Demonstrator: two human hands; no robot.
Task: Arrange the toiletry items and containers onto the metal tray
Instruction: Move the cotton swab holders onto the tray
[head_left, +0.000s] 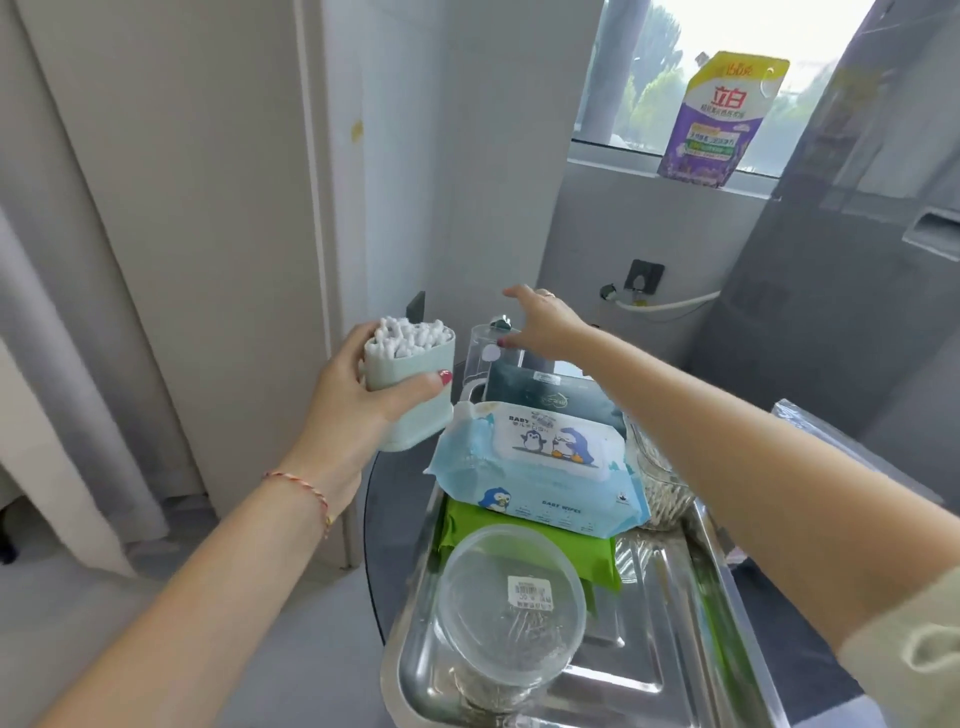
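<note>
Now, mid-arrangement. Left hand (358, 395) wrapped round the pale green cotton swab box (410, 384), thumb across its front, box held up off the surface just left of the metal tray (670, 587). Right hand (540, 322) stretched out far over the tray, fingers spread and relaxed, gripping nothing, hovering at the top of the clear plastic container (485, 358) beyond the tray's far end; touching it or just above it, hard to call from this angle.

Already on the tray: clear round tub (511, 597) with a price sticker at the near end, green packet (524, 545) behind it, blue baby wipes pack (540, 467) stacked on top of that packet, ribbed glass bowl (662, 488) at the right. Dark pouch (540, 387) behind the wipes, between them and the clear container.

Step in hand, by the look of it: bringing in the swab box while reaching for the next container. Free steel mostly at the near right, so next move calls for lowering the box upright, swabs loose and open-topped, no tilting. Then fingers closing on the clear container and a lift clear over the wipes.
</note>
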